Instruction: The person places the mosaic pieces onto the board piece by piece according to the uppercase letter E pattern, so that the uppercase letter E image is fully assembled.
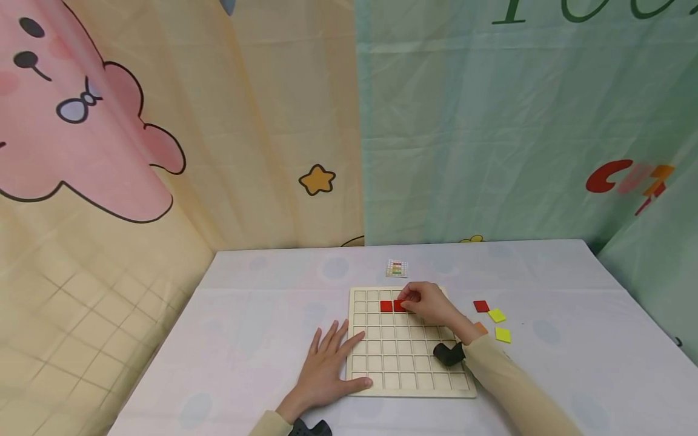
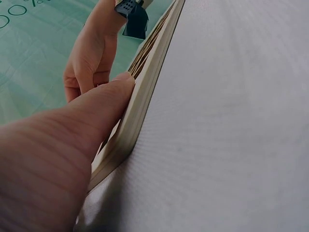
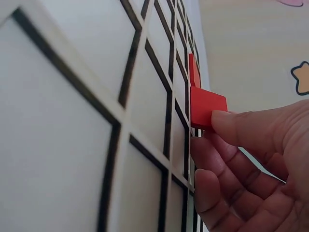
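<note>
A pale wooden grid board [image 1: 382,363] lies on the table, its cells divided by thin raised lines. One red square tile [image 1: 386,306] sits in a cell of the second row from the top. My right hand [image 1: 428,303] pinches another red tile [image 3: 205,107] by its edge, right beside the first; in the right wrist view that tile stands tilted off the board. My left hand [image 1: 324,369] rests spread at the board's left edge, with thumb [image 2: 108,99] on the front left corner and fingertips on the left rim.
To the right of the board lie a red tile [image 1: 481,306], yellow tiles [image 1: 503,335] and an orange tile [image 1: 480,327] partly behind the right wrist. A small printed pattern card [image 1: 397,268] lies beyond the board. A cloth curtain [image 1: 469,121] hangs behind the table [image 1: 245,321].
</note>
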Motion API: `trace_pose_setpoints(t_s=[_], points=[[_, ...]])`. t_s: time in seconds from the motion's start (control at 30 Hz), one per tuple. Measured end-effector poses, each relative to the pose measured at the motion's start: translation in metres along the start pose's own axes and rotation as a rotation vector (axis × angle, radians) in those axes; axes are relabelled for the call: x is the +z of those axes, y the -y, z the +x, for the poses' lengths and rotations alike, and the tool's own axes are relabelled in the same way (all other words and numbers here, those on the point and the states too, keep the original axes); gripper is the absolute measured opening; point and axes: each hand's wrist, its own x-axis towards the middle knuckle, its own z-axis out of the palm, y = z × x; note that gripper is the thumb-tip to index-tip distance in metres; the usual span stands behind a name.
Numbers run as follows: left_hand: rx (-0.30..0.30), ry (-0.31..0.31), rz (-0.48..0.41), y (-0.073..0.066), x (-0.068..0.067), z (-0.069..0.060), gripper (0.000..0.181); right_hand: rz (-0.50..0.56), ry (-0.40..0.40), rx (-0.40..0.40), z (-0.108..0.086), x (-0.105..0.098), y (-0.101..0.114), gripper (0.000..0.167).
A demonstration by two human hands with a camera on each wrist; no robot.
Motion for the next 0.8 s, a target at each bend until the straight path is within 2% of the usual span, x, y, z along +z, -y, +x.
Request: trace_pose_setpoints(t_s=[0.17,0.33,0.53,0.8], points=[[-0.001,-0.006,0.003,0.0,0.0,0.0,0.086,-0.021,0.011,-0.003,0.0,0.0,0.0,0.007],[-0.014,0.01,0.014,0.001,0.002,0.001,0.087,-0.071,0.027,-0.039,-0.003,-0.002,-0.002,0.013],[-0.005,0.004,0.013,0.001,0.001,0.0,0.086,-0.076,0.069,-0.027,-0.007,-0.004,-0.001,0.022],[-0.004,0.017,0.009,0.0,0.0,0.0,0.085,-0.105,0.122,-0.075,-0.011,-0.007,-0.001,0.029]])
